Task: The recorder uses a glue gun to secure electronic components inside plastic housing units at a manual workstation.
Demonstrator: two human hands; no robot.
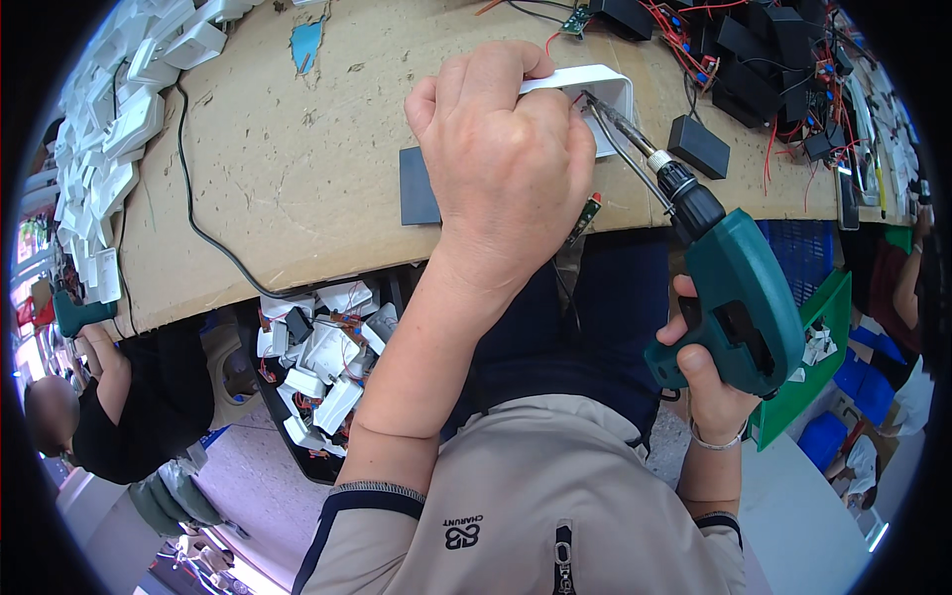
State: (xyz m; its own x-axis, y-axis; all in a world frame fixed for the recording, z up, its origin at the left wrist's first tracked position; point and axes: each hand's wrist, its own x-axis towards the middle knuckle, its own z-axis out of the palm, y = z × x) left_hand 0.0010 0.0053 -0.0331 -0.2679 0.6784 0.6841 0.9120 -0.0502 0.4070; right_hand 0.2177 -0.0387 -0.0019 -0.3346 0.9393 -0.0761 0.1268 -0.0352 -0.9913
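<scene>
Beige fabric shirt [535, 486] sits nearest; over the tan table [297, 159], the left hand [508, 149] clasps a white hollow plastic box [613, 87], probably light, stiff, best held by its outer walls; the right hand [716, 395] grips a green pistol-shaped soldering gun [742, 283]

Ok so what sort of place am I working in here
Probably an electronics assembly workshop: your right hand holds what looks like a green soldering gun, white plastic housings are piled on the workbench, and black boxes lie there among red wires.
</scene>
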